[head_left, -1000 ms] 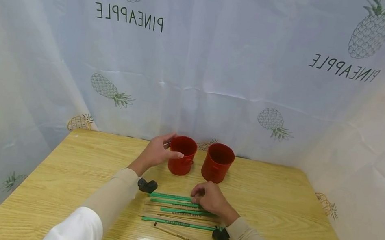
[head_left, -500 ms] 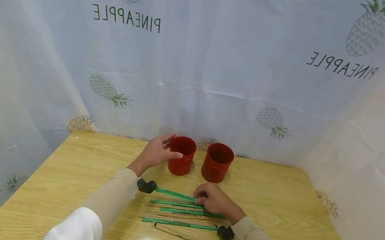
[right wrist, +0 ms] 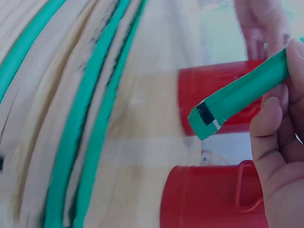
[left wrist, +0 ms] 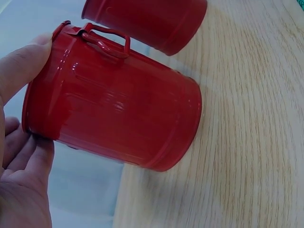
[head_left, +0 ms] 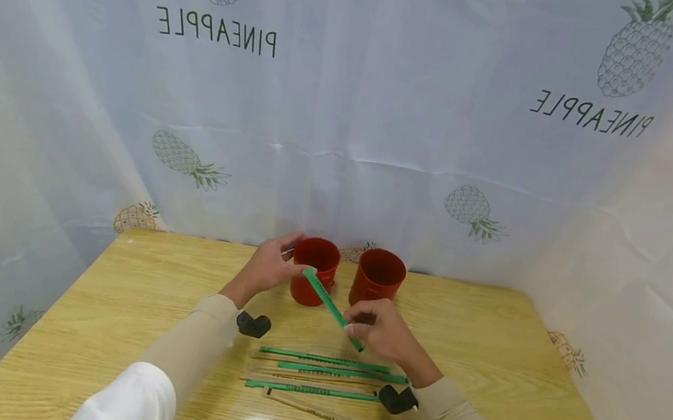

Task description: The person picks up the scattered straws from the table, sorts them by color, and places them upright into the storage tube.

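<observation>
In the head view my left hand [head_left: 266, 270] holds the left red bucket [head_left: 304, 293] by its rim. The left wrist view shows the thumb on one side of that bucket [left wrist: 118, 104] and the fingers on the other; it stands on the table. Between thumb and fingers, my right hand [head_left: 385, 332] pinches a long, thin green paper-wrapped stick [head_left: 327, 299] near its lower end. The stick slants up to the left in the head view, its far tip overlapping the left bucket's rim. Printing and a dark patch mark the wrapper [right wrist: 242, 97].
A second red bucket [head_left: 372, 291] stands just right of the first. Several green and tan wrapped sticks [head_left: 320, 392] lie side by side across the table [head_left: 172, 273], with one tan stick [head_left: 333, 418] askew nearest me. A white pineapple-print curtain [head_left: 349, 118] hangs behind.
My right hand has lifted the farthest green stick off the row and tilted it, its left end rising toward the left bucket. My left hand stays at the bucket.
</observation>
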`<state>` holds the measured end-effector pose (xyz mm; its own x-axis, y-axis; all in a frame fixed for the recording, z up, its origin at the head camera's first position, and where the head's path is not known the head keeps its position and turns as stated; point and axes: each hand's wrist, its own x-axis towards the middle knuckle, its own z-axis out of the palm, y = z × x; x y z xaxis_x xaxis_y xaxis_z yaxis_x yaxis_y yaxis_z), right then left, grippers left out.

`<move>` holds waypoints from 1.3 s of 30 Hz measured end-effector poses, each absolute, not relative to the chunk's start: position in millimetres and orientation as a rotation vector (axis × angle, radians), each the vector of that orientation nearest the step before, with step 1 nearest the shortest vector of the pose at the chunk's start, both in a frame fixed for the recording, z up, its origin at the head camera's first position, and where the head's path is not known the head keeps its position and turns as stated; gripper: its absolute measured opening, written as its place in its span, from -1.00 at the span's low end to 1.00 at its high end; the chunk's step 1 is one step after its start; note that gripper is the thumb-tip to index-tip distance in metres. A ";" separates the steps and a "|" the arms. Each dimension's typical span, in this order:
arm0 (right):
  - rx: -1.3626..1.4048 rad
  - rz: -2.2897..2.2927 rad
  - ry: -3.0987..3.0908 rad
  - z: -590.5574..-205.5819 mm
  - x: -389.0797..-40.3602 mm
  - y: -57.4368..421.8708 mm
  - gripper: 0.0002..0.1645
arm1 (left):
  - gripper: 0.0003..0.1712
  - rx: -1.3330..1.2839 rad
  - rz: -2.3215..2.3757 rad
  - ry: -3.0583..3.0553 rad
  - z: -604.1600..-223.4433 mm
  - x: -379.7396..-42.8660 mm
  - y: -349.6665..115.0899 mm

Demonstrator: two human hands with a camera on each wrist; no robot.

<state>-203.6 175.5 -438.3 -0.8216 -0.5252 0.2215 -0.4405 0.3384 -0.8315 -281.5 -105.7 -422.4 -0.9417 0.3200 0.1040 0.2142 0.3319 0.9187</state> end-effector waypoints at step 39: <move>-0.734 -1.784 2.682 -371.7 -239.1 141.8 -0.94 | 0.03 0.459 1.701 2.487 -425.9 -284.5 -104.2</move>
<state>-239.1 141.8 -371.7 -0.8890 -0.2712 0.3690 -0.4452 0.3224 -0.8354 -284.5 -104.2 -425.9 -0.9503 0.2974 0.0916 0.1932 0.3332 0.9228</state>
